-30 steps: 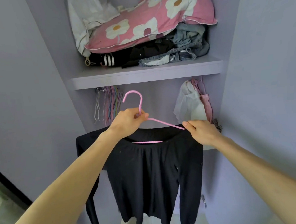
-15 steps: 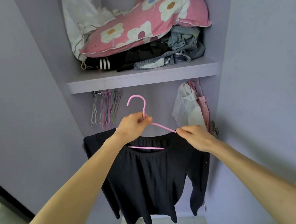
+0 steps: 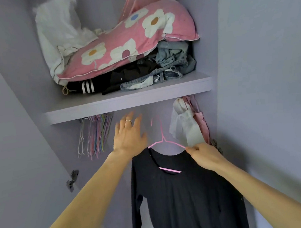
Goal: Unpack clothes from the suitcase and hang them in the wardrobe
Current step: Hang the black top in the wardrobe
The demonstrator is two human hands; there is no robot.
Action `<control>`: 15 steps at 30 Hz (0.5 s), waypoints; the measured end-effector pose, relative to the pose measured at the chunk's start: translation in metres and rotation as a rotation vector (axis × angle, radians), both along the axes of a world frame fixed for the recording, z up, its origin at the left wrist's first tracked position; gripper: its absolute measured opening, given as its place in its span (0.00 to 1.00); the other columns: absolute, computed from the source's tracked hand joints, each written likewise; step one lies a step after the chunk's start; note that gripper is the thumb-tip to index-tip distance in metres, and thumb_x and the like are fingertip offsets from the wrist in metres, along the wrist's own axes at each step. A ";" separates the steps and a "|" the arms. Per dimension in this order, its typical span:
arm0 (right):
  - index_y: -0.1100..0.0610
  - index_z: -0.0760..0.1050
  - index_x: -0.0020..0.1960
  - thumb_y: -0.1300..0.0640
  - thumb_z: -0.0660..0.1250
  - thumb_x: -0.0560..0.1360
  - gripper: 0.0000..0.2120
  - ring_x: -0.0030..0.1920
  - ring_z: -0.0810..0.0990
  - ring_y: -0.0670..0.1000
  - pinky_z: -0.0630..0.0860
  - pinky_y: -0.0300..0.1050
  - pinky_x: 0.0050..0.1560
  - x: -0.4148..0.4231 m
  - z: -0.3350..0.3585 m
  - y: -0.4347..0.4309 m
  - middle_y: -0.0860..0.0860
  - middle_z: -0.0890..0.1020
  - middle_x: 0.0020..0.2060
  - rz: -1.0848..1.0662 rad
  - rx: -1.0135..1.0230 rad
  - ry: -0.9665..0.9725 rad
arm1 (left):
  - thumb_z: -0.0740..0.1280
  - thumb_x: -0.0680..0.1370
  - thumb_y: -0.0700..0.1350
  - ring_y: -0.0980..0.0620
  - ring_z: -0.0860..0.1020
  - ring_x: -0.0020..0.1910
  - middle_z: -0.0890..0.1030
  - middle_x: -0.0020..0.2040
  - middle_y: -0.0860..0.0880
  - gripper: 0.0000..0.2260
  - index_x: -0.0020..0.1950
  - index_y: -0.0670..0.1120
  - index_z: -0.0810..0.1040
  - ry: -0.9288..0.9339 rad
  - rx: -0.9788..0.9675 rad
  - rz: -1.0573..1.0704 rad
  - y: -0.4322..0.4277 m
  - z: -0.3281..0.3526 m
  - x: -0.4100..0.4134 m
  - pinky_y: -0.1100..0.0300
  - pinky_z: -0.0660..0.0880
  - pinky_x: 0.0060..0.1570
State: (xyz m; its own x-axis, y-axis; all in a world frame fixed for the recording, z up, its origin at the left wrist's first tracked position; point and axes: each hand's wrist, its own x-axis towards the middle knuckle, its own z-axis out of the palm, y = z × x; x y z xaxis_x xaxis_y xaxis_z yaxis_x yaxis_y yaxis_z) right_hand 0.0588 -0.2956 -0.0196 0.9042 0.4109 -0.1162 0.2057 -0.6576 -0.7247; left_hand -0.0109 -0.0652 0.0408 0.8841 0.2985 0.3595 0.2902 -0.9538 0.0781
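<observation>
While the black top (image 3: 186, 193) hangs on a thin pink hanger (image 3: 164, 143) in the middle of the frame, the person's right hand (image 3: 203, 156) pinches the right end of that hanger, just where the top's shoulder sits. The top hangs down to the bottom edge of the frame. The hanger's hook points up and is blurry, so I cannot tell if it is on anything. The left hand (image 3: 127, 134) is up just left of the hook, flat, with fingers spread and holding nothing; it has a ring (image 3: 128, 121) on one finger and is a bit blurry. Above both hands runs a pale purple shelf (image 3: 126, 105). On it lies a pink pillow (image 3: 131, 42) with big white flowers, on top of some jeans (image 3: 173, 56) and dark clothes (image 3: 91, 85) with white stripes. A white cloth (image 3: 59, 30) is bunched at the upper left. Under the shelf, a bunch of spare hangers (image 3: 96, 135) hangs at the left, and a white garment (image 3: 186, 128) and a pink one (image 3: 201, 121) hang at the right.
</observation>
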 end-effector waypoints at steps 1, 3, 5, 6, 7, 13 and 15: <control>0.56 0.68 0.41 0.48 0.56 0.82 0.15 0.35 0.68 0.51 0.62 0.46 0.37 0.008 -0.001 0.007 0.52 0.68 0.34 -0.037 0.009 0.030 | 0.60 0.81 0.52 0.44 0.46 0.80 0.47 0.82 0.46 0.31 0.81 0.51 0.52 -0.029 0.035 -0.012 0.007 0.006 0.011 0.45 0.46 0.78; 0.57 0.69 0.43 0.55 0.57 0.80 0.09 0.36 0.67 0.51 0.61 0.45 0.36 0.022 0.002 0.020 0.53 0.69 0.36 -0.101 0.048 0.097 | 0.59 0.82 0.52 0.45 0.42 0.80 0.41 0.82 0.47 0.32 0.82 0.52 0.46 -0.061 0.126 -0.030 0.022 0.014 0.035 0.43 0.42 0.77; 0.58 0.70 0.47 0.61 0.55 0.79 0.05 0.38 0.70 0.51 0.65 0.44 0.37 0.036 0.000 0.036 0.52 0.71 0.38 -0.153 0.078 0.133 | 0.57 0.83 0.55 0.45 0.40 0.80 0.38 0.81 0.48 0.33 0.82 0.53 0.42 -0.119 0.236 -0.050 0.041 0.015 0.062 0.41 0.41 0.76; 0.58 0.71 0.51 0.63 0.55 0.79 0.07 0.42 0.72 0.51 0.69 0.44 0.41 0.047 0.000 0.046 0.53 0.74 0.43 -0.180 0.079 0.127 | 0.55 0.83 0.56 0.45 0.39 0.80 0.37 0.81 0.48 0.33 0.82 0.54 0.41 -0.145 0.283 -0.053 0.053 0.016 0.078 0.40 0.40 0.76; 0.58 0.71 0.55 0.64 0.54 0.79 0.10 0.46 0.74 0.53 0.73 0.46 0.48 0.052 -0.003 0.055 0.54 0.76 0.47 -0.202 0.093 0.112 | 0.54 0.83 0.57 0.46 0.39 0.80 0.36 0.81 0.49 0.32 0.81 0.54 0.39 -0.169 0.293 -0.043 0.064 0.014 0.089 0.40 0.39 0.76; 0.59 0.70 0.53 0.66 0.55 0.80 0.07 0.35 0.68 0.47 0.64 0.36 0.31 0.101 -0.003 0.102 0.48 0.68 0.36 -0.325 0.191 -0.082 | 0.41 0.84 0.58 0.50 0.31 0.78 0.32 0.79 0.53 0.26 0.78 0.59 0.31 -0.270 0.201 -0.051 0.106 -0.016 0.153 0.37 0.37 0.75; 0.60 0.71 0.56 0.65 0.55 0.80 0.09 0.35 0.68 0.48 0.63 0.37 0.30 0.124 -0.010 0.120 0.49 0.68 0.36 -0.367 0.209 -0.143 | 0.39 0.84 0.58 0.50 0.28 0.77 0.29 0.78 0.53 0.25 0.77 0.60 0.29 -0.371 0.220 -0.073 0.110 -0.030 0.171 0.37 0.34 0.73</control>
State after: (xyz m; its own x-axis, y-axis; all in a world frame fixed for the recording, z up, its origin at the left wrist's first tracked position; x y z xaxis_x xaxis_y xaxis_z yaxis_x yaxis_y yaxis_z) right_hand 0.1833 -0.1752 -0.0299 0.9955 0.0612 0.0719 0.0937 -0.5481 -0.8311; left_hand 0.1601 0.0446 0.0104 0.6989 0.1209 0.7050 0.2121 -0.9763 -0.0429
